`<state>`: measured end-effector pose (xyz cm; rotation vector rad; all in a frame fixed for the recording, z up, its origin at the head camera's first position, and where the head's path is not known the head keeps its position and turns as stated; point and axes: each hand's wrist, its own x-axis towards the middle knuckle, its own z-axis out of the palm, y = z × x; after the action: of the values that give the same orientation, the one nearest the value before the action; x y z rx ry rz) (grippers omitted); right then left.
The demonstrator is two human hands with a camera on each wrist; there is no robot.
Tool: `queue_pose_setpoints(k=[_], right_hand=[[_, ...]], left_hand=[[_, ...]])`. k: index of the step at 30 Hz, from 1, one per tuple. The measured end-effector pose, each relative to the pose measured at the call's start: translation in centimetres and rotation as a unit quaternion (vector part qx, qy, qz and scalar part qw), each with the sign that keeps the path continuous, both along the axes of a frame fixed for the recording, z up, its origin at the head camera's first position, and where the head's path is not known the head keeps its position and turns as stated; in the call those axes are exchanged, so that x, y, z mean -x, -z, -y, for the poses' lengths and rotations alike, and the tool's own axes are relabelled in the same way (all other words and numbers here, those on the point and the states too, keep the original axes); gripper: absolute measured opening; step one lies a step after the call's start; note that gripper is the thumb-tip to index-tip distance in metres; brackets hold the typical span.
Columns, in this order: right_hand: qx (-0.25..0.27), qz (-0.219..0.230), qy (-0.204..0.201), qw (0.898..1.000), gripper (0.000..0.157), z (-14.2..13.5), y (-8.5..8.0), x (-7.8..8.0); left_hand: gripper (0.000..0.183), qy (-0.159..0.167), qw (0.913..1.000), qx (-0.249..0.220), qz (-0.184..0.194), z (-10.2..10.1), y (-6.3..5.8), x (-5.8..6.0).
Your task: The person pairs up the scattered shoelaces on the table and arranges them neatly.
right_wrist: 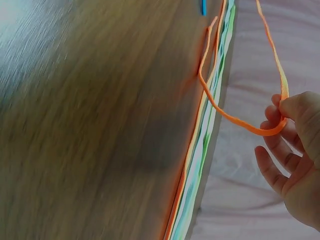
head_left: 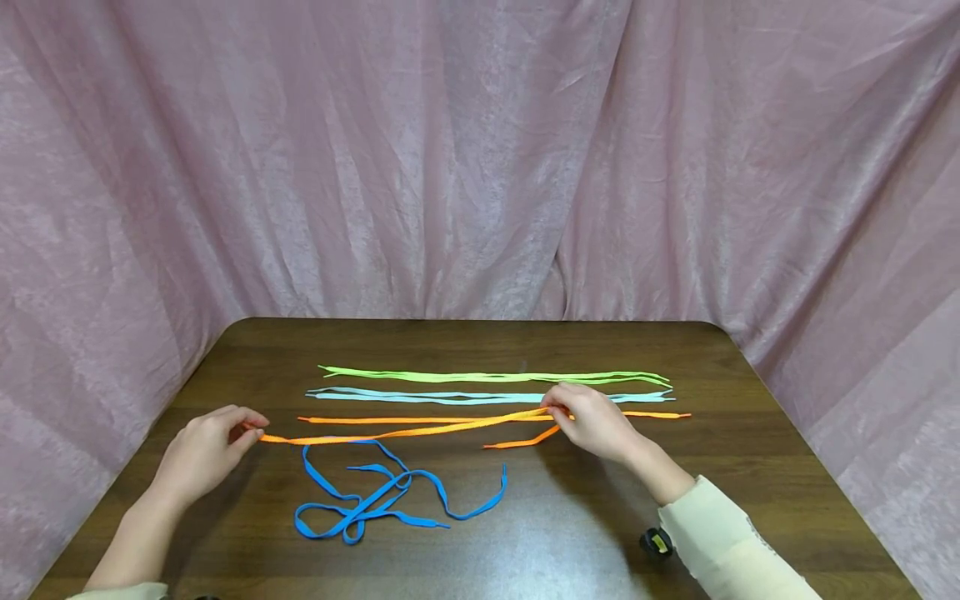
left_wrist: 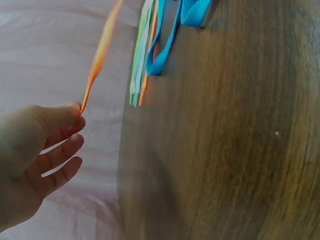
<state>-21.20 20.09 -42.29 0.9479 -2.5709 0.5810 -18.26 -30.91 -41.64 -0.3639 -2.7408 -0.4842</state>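
An orange shoelace [head_left: 450, 427] stretches between both hands above the table. My left hand [head_left: 206, 450] pinches one end between thumb and index finger, with the other fingers spread in the left wrist view. Farther along the lace, my right hand [head_left: 592, 419] pinches it, and a loose tail curves down from those fingers to its tip in the right wrist view. Behind it a second orange shoelace [head_left: 652, 414] lies straight across the table, partly hidden by the right hand. Nearer me, a blue shoelace [head_left: 375, 502] lies in tangled loops.
Light blue laces [head_left: 442, 398] and lime green laces [head_left: 465, 377] lie in straight parallel rows toward the back of the dark wooden table [head_left: 750, 500]. A pink curtain [head_left: 480, 167] hangs around its far side. A small black device [head_left: 657, 542] sits at the right cuff.
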Motion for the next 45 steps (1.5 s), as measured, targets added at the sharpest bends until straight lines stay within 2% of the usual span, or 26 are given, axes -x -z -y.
queue_pose_setpoints(k=[10, 19, 30, 37, 45], right_hand=[[0.004, 0.004, 0.01, 1.0, 0.013, -2.0, 0.3, 0.2], [-0.015, -0.01, 0.036, 0.999, 0.014, -3.7, 0.7, 0.1], [-0.034, -0.027, 0.071, 0.996, 0.015, -7.1, 1.6, 0.0], [-0.04, -0.033, 0.097, 0.994, 0.017, -9.3, 2.1, 0.2], [-0.048, -0.045, 0.108, 0.992, 0.018, -11.3, 2.5, 0.2]], left_hand=[[0.01, 0.011, 0.9999, 0.007, 0.007, 0.1, 0.8, 0.5], [0.008, 0.003, 0.9996, 0.021, 0.018, -0.1, 0.6, 1.0], [0.007, -0.006, 0.9993, 0.026, 0.025, -0.2, 0.6, 1.6], [0.005, -0.003, 0.9987, 0.028, 0.042, -0.7, 0.7, 2.1], [0.004, 0.002, 0.9985, 0.034, 0.043, -0.9, 0.6, 2.8]])
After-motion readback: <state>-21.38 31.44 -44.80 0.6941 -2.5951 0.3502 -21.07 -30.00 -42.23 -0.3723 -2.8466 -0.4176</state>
